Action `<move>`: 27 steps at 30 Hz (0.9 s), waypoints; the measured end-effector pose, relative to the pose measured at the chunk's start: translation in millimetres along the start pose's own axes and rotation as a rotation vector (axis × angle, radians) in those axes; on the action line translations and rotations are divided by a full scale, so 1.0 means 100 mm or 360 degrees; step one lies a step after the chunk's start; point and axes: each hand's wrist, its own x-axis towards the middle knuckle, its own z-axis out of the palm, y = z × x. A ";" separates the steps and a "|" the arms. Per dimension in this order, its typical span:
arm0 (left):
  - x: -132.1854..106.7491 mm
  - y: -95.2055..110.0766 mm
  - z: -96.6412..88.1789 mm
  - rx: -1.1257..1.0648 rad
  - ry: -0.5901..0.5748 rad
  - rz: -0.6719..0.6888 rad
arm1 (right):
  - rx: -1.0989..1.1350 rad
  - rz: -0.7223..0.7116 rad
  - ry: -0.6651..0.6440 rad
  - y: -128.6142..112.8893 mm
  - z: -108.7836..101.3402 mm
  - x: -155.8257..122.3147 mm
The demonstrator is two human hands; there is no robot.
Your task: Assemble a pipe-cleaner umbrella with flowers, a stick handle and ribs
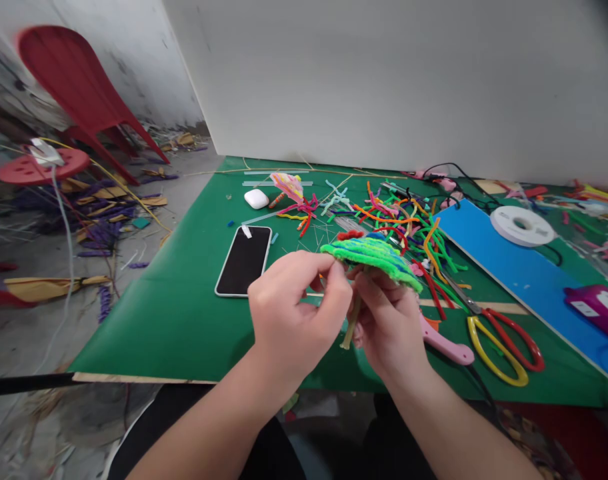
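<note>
Both hands are raised over the near side of the table around a dome-shaped green-and-blue pipe-cleaner cap (379, 257). With thumb and forefinger, my left hand (299, 307) pinches at the cap's left rim. My right hand (391, 320) grips the cap from below, its fingers partly hidden under it. A pale tan stem (351, 323) points down between the hands; its upper end is hidden. Just behind the cap's top lies a red fuzzy piece (351, 235). Scissors (504, 340) with one yellow and one red handle lie right of my right hand, near a pink handle (449, 343).
A phone (244, 260) and a white case (257, 199) lie on the green table (169, 300). Colourful pipe cleaners (409, 213) and a small pink-striped cap (288, 187) are behind my hands. On the right, a ribbon spool (521, 225) rests on a blue board (514, 280).
</note>
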 end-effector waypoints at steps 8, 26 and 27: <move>0.00 -0.03 -0.01 -0.0004 -0.0124 -0.0089 | -0.0066 0.0034 0.0033 -0.05 0.03 0.02; -0.09 -0.12 0.03 -0.0523 -0.0569 -0.0721 | -0.0114 -0.0120 0.0150 -0.07 -0.06 0.14; -0.10 -0.12 0.03 -0.0519 -0.0579 -0.0726 | -0.0123 -0.0125 0.0154 -0.07 -0.07 0.14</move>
